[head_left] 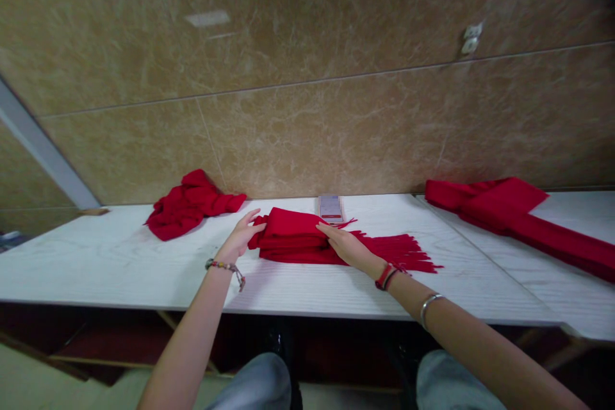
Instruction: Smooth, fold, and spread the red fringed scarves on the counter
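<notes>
A red fringed scarf [298,237] lies folded in layers on the white tabletop [144,275], its loose fringe spread out to the right. My left hand [237,240] is at the scarf's left end, fingers stretched and apart, the tips touching the cloth. Across the right part of the folded stack, my right hand [348,246] rests with its fingers extended flat over the top layer. Its thumb is hard to make out. Just behind the scarf sits a phone [330,207] with a lit screen.
A crumpled red cloth [187,205] lies at the back left. On the right, a long red cloth [500,205] lies crossed over itself. A tan tiled wall [307,134] with a socket-like white fitting [471,38] rises behind the table. Open shelves [110,341] are below.
</notes>
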{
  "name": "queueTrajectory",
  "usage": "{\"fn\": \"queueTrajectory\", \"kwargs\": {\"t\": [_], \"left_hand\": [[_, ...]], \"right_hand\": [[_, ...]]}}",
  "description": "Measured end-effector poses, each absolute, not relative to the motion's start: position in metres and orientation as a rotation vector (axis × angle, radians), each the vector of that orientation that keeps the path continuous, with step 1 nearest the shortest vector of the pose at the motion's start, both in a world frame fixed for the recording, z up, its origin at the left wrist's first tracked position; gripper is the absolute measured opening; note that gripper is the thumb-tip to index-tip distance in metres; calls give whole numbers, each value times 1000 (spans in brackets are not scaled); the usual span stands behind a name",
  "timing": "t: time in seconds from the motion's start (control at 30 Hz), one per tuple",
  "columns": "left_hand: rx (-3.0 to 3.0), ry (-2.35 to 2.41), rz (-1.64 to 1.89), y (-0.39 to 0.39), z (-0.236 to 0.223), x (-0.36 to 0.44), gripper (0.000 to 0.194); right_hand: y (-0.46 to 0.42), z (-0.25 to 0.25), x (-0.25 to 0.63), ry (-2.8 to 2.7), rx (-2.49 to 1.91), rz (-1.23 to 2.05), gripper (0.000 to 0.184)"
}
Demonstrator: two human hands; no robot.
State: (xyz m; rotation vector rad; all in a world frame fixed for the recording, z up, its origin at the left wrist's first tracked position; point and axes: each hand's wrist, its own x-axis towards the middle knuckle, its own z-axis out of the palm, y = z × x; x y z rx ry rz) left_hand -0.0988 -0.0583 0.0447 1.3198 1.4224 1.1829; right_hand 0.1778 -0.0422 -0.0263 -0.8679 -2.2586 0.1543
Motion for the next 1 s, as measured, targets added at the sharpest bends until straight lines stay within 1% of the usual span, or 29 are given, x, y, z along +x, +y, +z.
{"fn": "queueTrajectory", "kwargs": {"t": [0.17,0.23,0.33,0.5,0.6,0.8,1.0], "left_hand": [[1319,1372,1036,-66,53,-97,78],[1320,1374,1057,-67,54,-97,83],[1326,1436,1072,-68,52,-99,84],[1272,1566,862,-72,49,-101,84],[1210,1499,825,-75,51,-101,86],[1124,1327,1004,-70,50,-94,93],[1124,1306,1221,-71,58,-104,97]], "right_hand": [[-43,-25,178,-2253,-859,161,53],[-44,-25,178,-2251,-862,174,53],[-46,-24,178,-2264,-866,188,51],[-47,-23,178,-2256,-890,195,52],[-47,-23,178,-2258,-917,192,51],[-45,-23,179,-2246,-904,201,55],[-47,-23,178,-2267,-923,218,51]]}}
